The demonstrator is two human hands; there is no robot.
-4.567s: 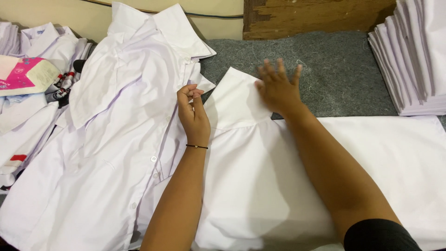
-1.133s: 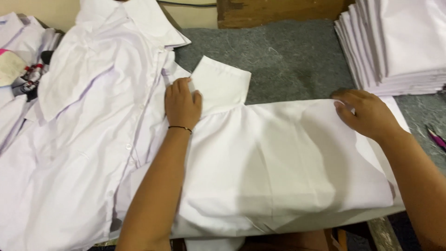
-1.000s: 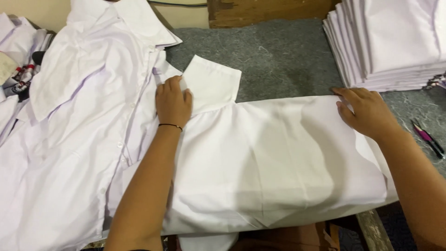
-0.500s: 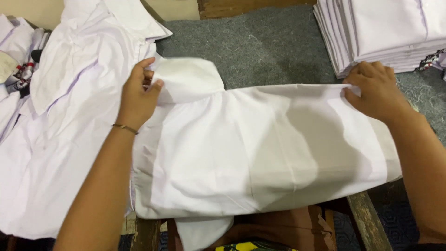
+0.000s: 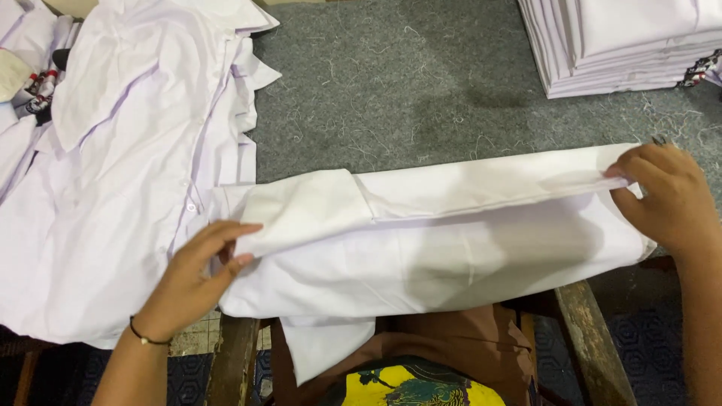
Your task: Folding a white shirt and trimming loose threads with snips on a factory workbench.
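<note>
A white shirt (image 5: pixel 451 248) lies folded lengthwise across the near edge of the grey felt table top (image 5: pixel 421 90), with its short sleeve turned over onto the body. My left hand (image 5: pixel 199 274) pinches the shirt's left end, thumb under the fold and fingers on top. My right hand (image 5: pixel 665 195) grips the right end, holding the folded edge a little above the table. Part of the shirt hangs off the table's front edge toward my lap.
A heap of unfolded white shirts (image 5: pixel 113 150) covers the left side. A neat stack of folded white shirts (image 5: pixel 624 41) stands at the back right. The wooden table frame (image 5: pixel 594 338) shows below the front edge.
The far long side of the shirt, sleeve included, has been folded over toward me. Both hands have moved nearer the front edge, still holding the two ends.
</note>
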